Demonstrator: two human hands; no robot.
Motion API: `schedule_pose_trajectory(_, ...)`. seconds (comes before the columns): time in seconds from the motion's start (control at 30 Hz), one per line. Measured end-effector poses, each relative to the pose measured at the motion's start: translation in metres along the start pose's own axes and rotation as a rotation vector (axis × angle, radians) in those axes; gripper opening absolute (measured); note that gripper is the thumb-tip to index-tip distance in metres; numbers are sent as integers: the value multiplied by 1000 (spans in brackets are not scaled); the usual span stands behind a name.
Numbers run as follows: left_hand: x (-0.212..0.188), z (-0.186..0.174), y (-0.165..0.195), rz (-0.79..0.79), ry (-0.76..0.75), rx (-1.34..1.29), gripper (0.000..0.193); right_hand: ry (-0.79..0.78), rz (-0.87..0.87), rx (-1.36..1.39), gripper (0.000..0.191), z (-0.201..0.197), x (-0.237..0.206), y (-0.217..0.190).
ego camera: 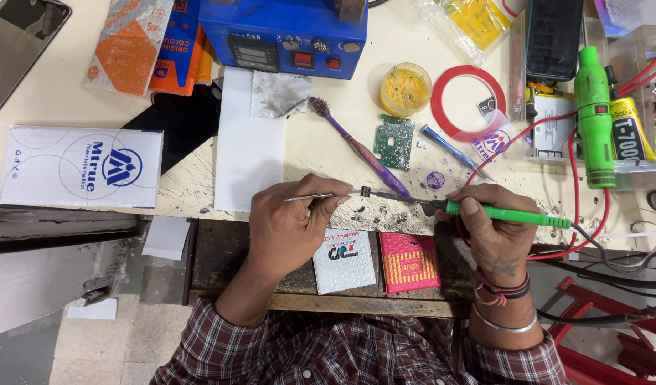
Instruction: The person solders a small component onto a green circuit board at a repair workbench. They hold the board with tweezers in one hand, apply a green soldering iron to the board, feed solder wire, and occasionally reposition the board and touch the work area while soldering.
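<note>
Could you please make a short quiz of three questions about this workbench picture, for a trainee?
1. Which tool does the right hand hold?
2. True or false: the left hand holds the purple toothbrush.
3. Which lies nearer the green circuit board: (a) yellow round tub, (b) white bubble envelope?

Key
1. A green-handled soldering iron, its tip at a small dark part.
2. False; it holds metal tweezers.
3. (a)
</note>
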State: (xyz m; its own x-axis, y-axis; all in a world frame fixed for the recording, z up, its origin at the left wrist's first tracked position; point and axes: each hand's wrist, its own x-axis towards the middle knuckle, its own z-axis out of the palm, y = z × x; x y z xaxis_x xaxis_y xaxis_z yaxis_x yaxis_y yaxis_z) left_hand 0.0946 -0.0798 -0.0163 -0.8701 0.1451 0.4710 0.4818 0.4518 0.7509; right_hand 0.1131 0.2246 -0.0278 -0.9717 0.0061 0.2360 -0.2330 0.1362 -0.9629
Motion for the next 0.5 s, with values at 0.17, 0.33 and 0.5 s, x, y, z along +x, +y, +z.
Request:
schedule_pose_trajectory(0.17,0,0,0,7,-1,-10,9,5,-1,14,18,0,-1,1)
schedule_pose_trajectory(0.33,0,-1,1,1,-11,3,9,-1,-10,12,19,0,-1,1)
schedule_pose_trajectory(0.5,0,-1,0,-5,-11,9,9,-2,-10,3,20,1,0,-1)
